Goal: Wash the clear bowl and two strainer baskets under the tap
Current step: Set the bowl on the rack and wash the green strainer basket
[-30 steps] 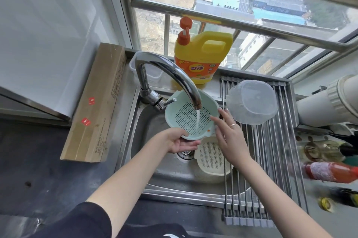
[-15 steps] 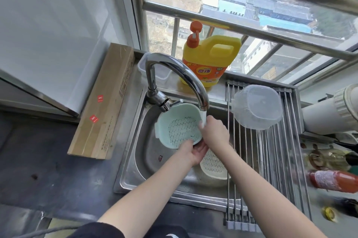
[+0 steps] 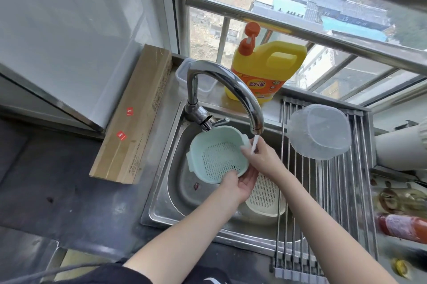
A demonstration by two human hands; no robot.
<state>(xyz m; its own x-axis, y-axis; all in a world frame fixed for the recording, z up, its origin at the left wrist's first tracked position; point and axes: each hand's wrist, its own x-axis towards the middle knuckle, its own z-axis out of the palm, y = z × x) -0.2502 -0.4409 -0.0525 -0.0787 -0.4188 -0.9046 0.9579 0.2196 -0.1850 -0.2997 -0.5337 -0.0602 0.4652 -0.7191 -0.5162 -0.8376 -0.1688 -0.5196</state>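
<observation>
Both my hands grip the green strainer basket (image 3: 217,154): left hand (image 3: 240,183) fingers curled under its rim, right hand (image 3: 261,156) fingers over its edge beneath the tap (image 3: 231,89); label writing unreadable.

Strainer basket (image 3: 217,156) held over sink (image 3: 161,191) btwn both hands: left hand (image 3: 240,183) under it, right hand (image 3: 263,156) at its right rim. 2nd strainer basket (image 3: 265,196) in sink below hands. Bowl (image 3: 320,131) on drying rack (image 3: 342,191), right of hands. Detergent jug (image 3: 268,71) behind.

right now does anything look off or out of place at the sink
Slightly: the tap's stream lands on the right hand, not in the green strainer, which the left hand holds tilted beside it. Nothing looks spilled or damaged.
</observation>
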